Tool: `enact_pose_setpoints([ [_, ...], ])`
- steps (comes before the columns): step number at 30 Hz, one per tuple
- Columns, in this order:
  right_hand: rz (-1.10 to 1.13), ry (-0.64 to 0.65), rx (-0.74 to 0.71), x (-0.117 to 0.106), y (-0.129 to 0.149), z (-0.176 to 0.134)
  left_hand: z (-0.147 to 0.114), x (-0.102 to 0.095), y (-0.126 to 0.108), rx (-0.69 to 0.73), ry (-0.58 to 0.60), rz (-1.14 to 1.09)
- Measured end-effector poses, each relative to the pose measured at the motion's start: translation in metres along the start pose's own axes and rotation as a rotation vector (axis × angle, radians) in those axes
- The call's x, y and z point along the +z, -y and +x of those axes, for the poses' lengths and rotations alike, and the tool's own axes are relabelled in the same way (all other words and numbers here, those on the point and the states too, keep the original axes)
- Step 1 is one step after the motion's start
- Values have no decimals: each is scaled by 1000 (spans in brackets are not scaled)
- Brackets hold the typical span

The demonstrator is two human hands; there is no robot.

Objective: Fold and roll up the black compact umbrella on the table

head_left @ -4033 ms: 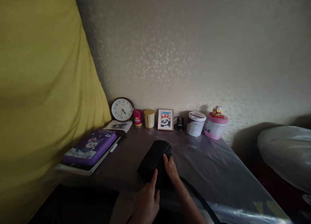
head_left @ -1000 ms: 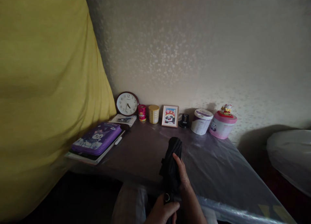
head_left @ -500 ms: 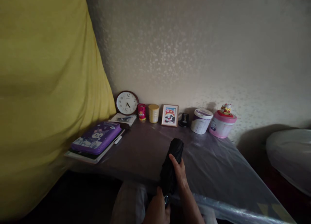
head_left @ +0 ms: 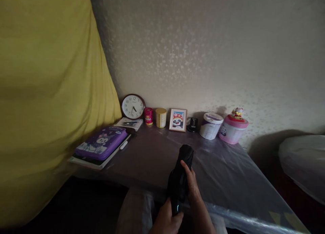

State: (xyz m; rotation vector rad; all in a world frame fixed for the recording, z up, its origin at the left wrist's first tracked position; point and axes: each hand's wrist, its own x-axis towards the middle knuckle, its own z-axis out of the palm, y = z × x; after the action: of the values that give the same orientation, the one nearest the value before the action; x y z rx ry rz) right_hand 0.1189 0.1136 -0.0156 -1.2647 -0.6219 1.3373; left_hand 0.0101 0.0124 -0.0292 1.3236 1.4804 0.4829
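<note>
A folded black umbrella (head_left: 179,176) is held at a slant over the front edge of the table, its far end pointing away from me. My left hand (head_left: 167,217) is closed around the handle at the near end, where a shiny ring catches the light. Higher up, my right hand (head_left: 191,183) grips the rolled fabric from the right side, thumb lying along the top. Its other fingers are mostly hidden beneath the umbrella.
Along the wall stand a clock (head_left: 133,106), a pink can (head_left: 148,117), a yellow-lidded tin (head_left: 160,118), a panda picture frame (head_left: 178,120), a small black object (head_left: 193,125) and two tubs (head_left: 211,126). A purple case (head_left: 101,142) lies left on the plastic-covered table (head_left: 144,156).
The umbrella has turned slightly in my hands, and the ring on its handle shows differently. My right hand has shifted a little to the right with it.
</note>
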Motion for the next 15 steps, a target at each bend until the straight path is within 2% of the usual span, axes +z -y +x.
enact_pose_setpoints([
  [1, -12, 5, 12, 0, 0, 0, 3, 2, 4, 26, -60, 114],
  [3, -21, -4, 5, 0, 0, 1, 8, 6, 11, 27, -95, 203],
  [7, -42, -29, -23, 1, 0, -1, 10, 8, 18, -21, -104, 282],
  [12, -77, -112, -24, 2, 1, -3, 2, 4, 11, 4, -112, 458],
  [15, -68, -159, -8, 3, 0, -3, -2, 0, 7, 11, -108, 449],
])
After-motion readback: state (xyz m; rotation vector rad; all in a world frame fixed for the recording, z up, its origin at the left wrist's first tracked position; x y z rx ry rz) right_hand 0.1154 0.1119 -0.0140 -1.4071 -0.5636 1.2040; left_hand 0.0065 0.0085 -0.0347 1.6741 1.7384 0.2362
